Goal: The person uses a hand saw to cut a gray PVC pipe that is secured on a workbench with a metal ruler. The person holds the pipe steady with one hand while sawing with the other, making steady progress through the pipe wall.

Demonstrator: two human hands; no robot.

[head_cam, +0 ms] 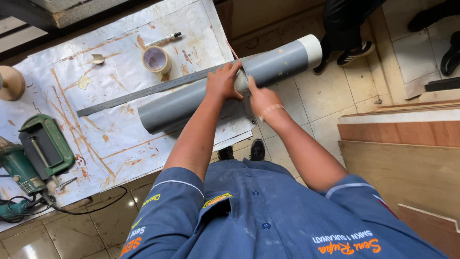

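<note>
A long grey plastic pipe with a white end lies slanted across the table edge, its far end out over the floor. My left hand presses on top of the pipe near its middle. My right hand is against the pipe beside it, fingers closed on a small thin tool that is mostly hidden. A pale band or tape wraps the pipe between both hands. A long steel ruler lies on the table along the pipe's far side.
The table carries a stained white sheet, a tape roll, a marker pen and a green power saw with cable at left. Wood boards stack at right. Another person's shoes stand beyond the pipe.
</note>
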